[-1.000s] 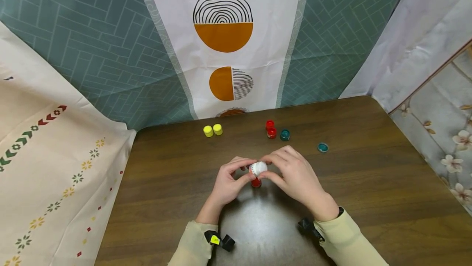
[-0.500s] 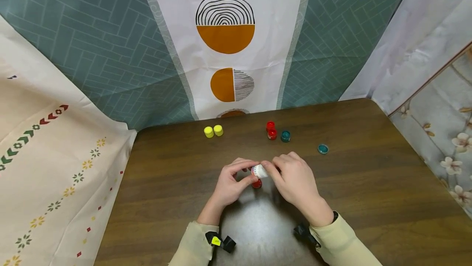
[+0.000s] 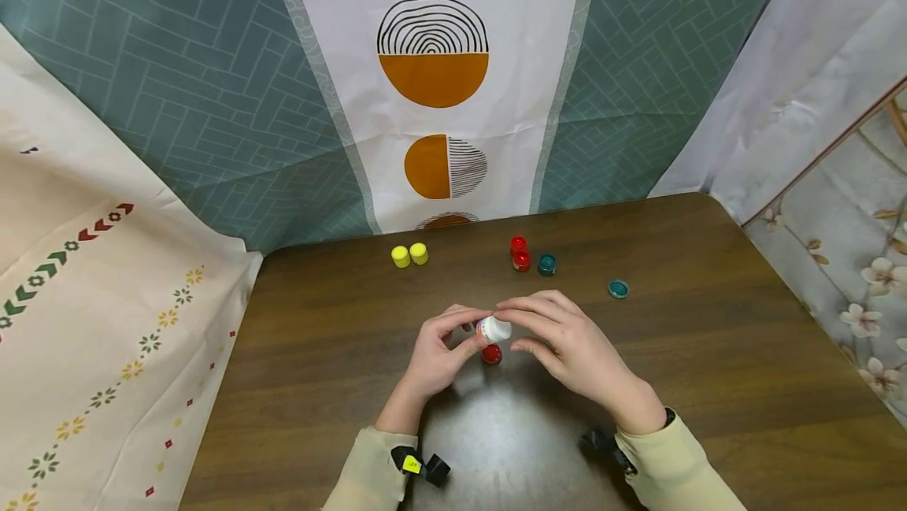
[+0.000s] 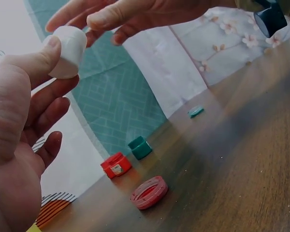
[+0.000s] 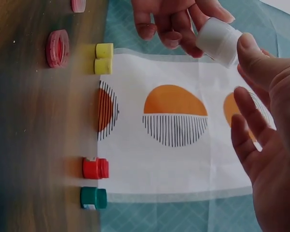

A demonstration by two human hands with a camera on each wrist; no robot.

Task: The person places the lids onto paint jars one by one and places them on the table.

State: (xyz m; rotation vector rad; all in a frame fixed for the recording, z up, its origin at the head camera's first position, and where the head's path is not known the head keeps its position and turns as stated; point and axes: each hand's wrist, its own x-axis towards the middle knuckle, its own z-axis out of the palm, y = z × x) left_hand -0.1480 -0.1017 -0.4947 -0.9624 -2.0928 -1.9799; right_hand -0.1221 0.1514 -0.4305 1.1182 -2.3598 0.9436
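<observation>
My left hand (image 3: 439, 349) pinches a small white paint jar (image 3: 494, 329) between thumb and fingers above the table. The jar is tilted, its white cap end toward the right; a bit of coloured label shows near the left fingers. My right hand (image 3: 577, 342) is beside the cap with fingers extended and thumb apart from it. Its fingertips are close to the jar's top in the left wrist view; whether they touch I cannot tell. Below the jar, a red lid (image 4: 150, 192) lies on the table with its hollow side showing.
Two yellow-capped jars (image 3: 409, 254) stand at the back left of the brown table (image 3: 319, 353). Farther right are two red jars (image 3: 520, 254), a teal jar (image 3: 546, 264) and a loose teal lid (image 3: 619, 289). Patterned cloths (image 3: 460, 117) hang behind the table.
My right hand had its fingertips on the cap, then turned over it, and now its fingers have spread off it. The left hand keeps holding the white jar almost in place.
</observation>
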